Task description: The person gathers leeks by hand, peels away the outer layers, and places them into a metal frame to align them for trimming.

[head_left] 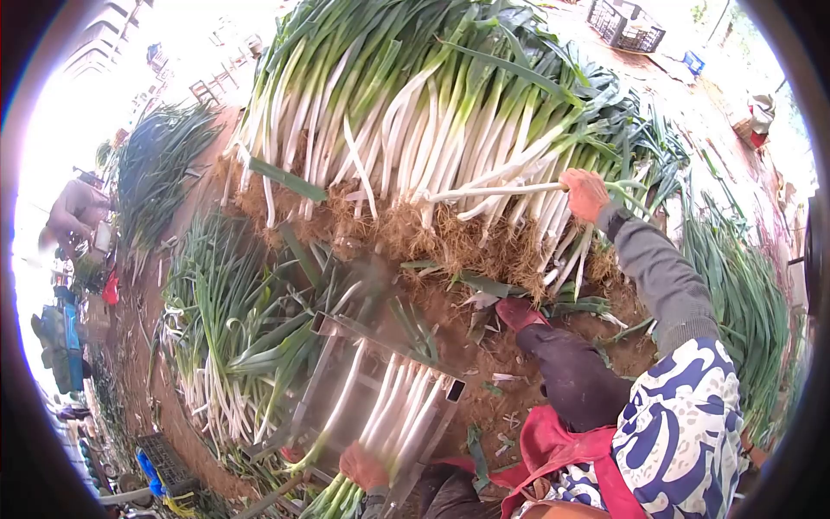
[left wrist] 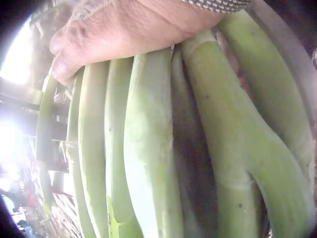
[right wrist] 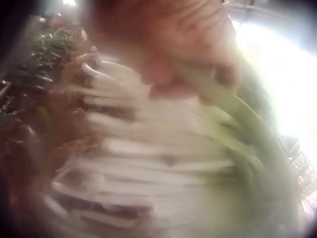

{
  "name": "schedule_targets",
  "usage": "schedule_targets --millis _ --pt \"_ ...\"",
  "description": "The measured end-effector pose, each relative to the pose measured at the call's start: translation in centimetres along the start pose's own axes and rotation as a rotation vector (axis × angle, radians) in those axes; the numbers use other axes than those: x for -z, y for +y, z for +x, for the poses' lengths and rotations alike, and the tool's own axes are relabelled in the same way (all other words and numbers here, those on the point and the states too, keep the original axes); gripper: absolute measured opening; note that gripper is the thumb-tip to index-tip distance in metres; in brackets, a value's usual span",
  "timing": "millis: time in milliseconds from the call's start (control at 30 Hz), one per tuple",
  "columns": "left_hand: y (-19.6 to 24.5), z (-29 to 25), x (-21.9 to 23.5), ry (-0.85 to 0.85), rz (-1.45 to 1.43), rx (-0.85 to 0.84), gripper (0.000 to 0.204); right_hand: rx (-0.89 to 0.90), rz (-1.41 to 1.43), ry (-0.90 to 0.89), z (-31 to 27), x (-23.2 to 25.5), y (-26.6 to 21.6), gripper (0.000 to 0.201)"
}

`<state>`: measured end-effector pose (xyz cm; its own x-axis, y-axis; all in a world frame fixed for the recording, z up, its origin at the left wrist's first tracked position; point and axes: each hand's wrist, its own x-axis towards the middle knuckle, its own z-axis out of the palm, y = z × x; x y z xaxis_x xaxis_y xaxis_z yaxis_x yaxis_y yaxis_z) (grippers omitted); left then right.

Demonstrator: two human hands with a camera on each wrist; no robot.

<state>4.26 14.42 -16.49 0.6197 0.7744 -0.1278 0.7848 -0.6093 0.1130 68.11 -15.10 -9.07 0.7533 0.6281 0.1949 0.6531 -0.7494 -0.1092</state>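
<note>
In the head view the right hand grips a leek by its stem, its white end pointing left over a large pile of leeks with brown roots. The right wrist view, blurred, shows curled fingers of the right hand round a green stem. Low in the head view the left hand lies over a row of leeks in a metal frame. Close up in the left wrist view, the left hand rests across several green stems, its fingertips bent over the far side.
More leeks lie left of the frame, others at the right. A boot stands on the soil below the pile. Black crates stand at the top right and lower left. A person is at the far left.
</note>
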Motion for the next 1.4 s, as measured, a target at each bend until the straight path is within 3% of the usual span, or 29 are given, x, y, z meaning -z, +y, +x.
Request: schedule_targets --millis 100,133,233,300,333,367,400,467,500,567,600,700,767,800,867,900,933,1033,1067,1100,1167,1200,1300,1333,1367,1400 --pt "-0.7 -0.2 -0.8 0.026 0.010 -0.019 0.035 -0.075 -0.128 -0.293 0.1 -0.5 1.5 0.011" --pt "-1.0 -0.2 -1.0 0.038 0.017 -0.029 0.035 -0.129 -0.232 -0.542 0.0 -1.0 1.8 0.017" --pt "-1.2 -0.4 -1.6 0.086 0.040 -0.042 0.034 -0.203 -0.217 -0.893 -3.2 -2.2 1.9 0.025" --pt "-0.9 -0.3 -1.8 0.145 0.067 -0.035 0.033 -0.004 0.111 -0.674 -5.6 -6.8 5.1 0.036" --pt "-0.8 -0.4 -1.3 0.149 0.052 -0.060 0.033 -0.086 0.312 -0.516 -4.5 -7.0 3.9 0.039" --pt "-0.6 -0.4 -1.1 0.139 0.041 -0.060 0.033 -0.289 0.325 -0.504 -2.6 -7.4 2.5 0.037" --pt "-0.6 -0.4 -0.8 0.130 0.032 -0.058 0.033 -0.352 0.541 -0.220 -1.2 -8.8 1.6 0.036" --pt "-0.5 -0.3 -0.6 0.122 0.026 -0.054 0.033 -0.753 0.924 -0.022 3.2 -11.8 -0.6 0.041" --pt "-0.7 -0.4 -0.8 0.124 0.029 -0.052 0.033 -0.805 1.038 0.067 5.3 -10.6 -2.9 0.052" --pt "-0.8 -0.2 -0.9 0.114 0.038 -0.051 0.033 -0.993 1.067 0.009 9.3 -11.5 -3.6 0.033" --pt "-0.7 -0.2 -0.6 0.098 0.039 -0.055 0.034 -1.010 0.844 0.049 10.8 -12.9 -4.0 0.033" --pt "-0.8 -0.3 -0.9 0.099 0.018 -0.063 0.034 -0.996 0.677 0.280 11.0 -18.6 -3.3 0.027" --pt "-1.9 -0.6 -1.8 0.147 0.003 -0.098 0.032 -1.009 1.147 0.406 8.7 -19.9 -1.4 0.023" --pt "-1.4 -0.7 -1.7 0.134 0.016 -0.082 0.032 -0.745 0.835 0.195 4.9 -17.6 -0.1 0.019" --pt "-0.4 -0.3 -0.8 0.119 0.047 -0.058 0.032 -0.642 1.146 0.087 -0.5 -14.7 2.4 0.017" --pt "-0.5 -0.3 -0.7 0.105 0.043 -0.058 0.033 -0.779 1.779 0.186 -1.1 -14.3 2.9 0.018" --pt "-0.5 -0.3 -0.6 0.092 0.039 -0.060 0.034 -0.820 1.888 0.120 -0.7 -13.1 3.2 0.013" --pt "-1.0 -0.4 -0.8 0.126 0.055 -0.124 0.035 -0.959 1.930 0.365 4.8 -12.0 1.4 0.015" --pt "-1.1 -0.6 -0.4 0.147 0.068 -0.164 0.035 -0.517 1.574 0.259 5.9 -14.3 2.9 0.008" --pt "-1.2 -0.5 -0.4 0.176 0.082 -0.198 0.035 -0.853 1.910 0.444 8.4 -15.5 1.9 0.012" --pt "-2.0 -0.3 -1.6 0.244 0.096 -0.249 0.037 -1.334 1.531 0.562 13.0 -16.4 -0.6 0.008" --pt "-1.6 -0.4 -0.7 0.232 0.060 -0.245 0.037 -1.373 1.449 0.583 13.7 -15.9 -2.4 0.011" --pt "-1.1 -0.5 -0.6 0.220 0.061 -0.193 0.040 -1.266 1.258 0.522 13.5 -11.6 -6.4 0.017" --pt "-0.9 -0.4 -0.7 0.203 0.061 -0.164 0.040 -1.231 1.170 0.475 14.0 -12.1 -6.2 0.026" --pt "-1.1 -0.5 -0.7 0.183 0.066 -0.138 0.040 -1.312 1.176 0.523 15.2 -14.2 -5.5 0.034" --pt "-1.4 -0.3 -0.9 0.196 0.014 -0.173 0.039 -1.346 0.992 0.417 15.8 -14.1 -5.2 0.034"
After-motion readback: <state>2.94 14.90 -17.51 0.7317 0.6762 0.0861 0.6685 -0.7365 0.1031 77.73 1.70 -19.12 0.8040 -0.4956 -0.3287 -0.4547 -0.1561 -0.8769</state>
